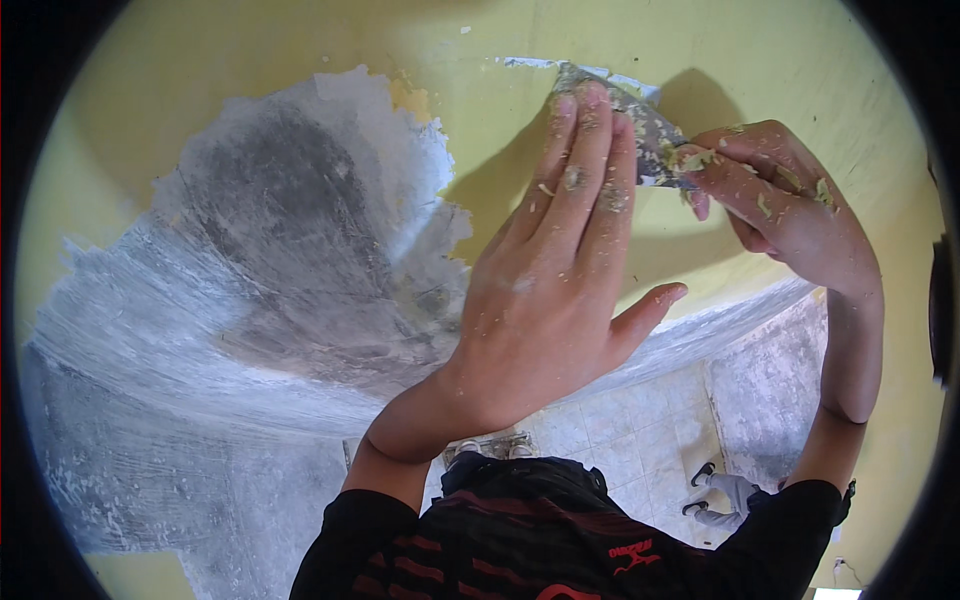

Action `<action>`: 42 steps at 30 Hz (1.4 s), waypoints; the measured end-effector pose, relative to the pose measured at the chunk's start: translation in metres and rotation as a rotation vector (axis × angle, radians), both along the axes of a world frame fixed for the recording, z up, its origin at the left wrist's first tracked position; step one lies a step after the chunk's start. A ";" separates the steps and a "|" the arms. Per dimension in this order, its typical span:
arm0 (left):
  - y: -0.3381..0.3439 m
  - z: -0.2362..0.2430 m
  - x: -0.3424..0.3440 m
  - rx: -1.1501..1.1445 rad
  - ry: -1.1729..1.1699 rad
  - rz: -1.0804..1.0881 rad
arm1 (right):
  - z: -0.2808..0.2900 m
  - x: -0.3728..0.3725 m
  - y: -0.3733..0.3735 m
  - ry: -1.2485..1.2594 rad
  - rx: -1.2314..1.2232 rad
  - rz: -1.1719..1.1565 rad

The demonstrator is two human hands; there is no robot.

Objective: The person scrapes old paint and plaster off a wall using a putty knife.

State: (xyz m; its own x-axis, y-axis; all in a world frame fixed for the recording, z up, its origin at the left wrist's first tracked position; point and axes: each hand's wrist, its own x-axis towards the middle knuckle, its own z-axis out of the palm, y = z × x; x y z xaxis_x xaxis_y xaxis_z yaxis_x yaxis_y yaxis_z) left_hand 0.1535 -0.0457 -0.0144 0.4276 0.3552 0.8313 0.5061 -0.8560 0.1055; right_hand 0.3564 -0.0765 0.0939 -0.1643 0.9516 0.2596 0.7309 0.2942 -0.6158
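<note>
tbh that flat, grey, paint-flecked blade (655,125) against the yellow-painted wall (820,60) looks light but stiff, so the right hand (800,205) pinching its corner and left hand (545,275) laid flat, fingers straight, seems the right hold.

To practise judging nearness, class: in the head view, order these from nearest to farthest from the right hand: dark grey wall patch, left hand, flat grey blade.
1. Flat grey blade: held by the right hand, on its left side.
2. Left hand: farther left, fingers laid on the blade.
3. Dark grey wall patch: farthest, left of both hands.
</note>
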 end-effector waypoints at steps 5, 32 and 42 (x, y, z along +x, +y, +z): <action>-0.003 0.001 -0.025 0.006 -0.025 0.127 | -0.013 -0.018 0.025 -0.221 0.321 0.258; -0.010 0.003 -0.025 -0.007 -0.117 0.184 | 0.023 -0.042 0.002 -0.107 -0.128 -0.143; -0.009 0.002 -0.034 -0.001 -0.069 0.154 | 0.013 -0.033 0.026 -0.342 0.278 0.304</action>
